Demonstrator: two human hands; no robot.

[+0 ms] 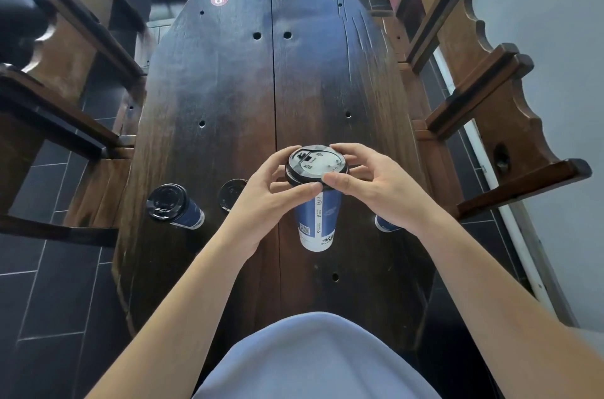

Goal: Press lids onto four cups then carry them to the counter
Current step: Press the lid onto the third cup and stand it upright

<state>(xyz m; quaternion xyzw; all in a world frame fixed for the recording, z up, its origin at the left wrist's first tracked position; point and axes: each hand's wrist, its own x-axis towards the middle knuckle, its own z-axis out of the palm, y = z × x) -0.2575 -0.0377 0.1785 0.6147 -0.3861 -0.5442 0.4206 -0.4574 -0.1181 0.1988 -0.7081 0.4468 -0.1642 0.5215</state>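
1. While seating the black lid [315, 165], left hand [268, 194] and right hand [369, 189] curled round its rim from opposite sides, thumbs pinching at the near edge for even pressure.
2. Blue cup [315, 222] upright at mid-table [209, 88], steadied underneath.
3. Lidded cup [175, 206] parked left; another lid [231, 194] partly hidden behind the left hand; cup base [385, 224] glimpsed right.

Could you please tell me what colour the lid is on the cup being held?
Black, seen in the head view: the lid on the blue-and-white cup.
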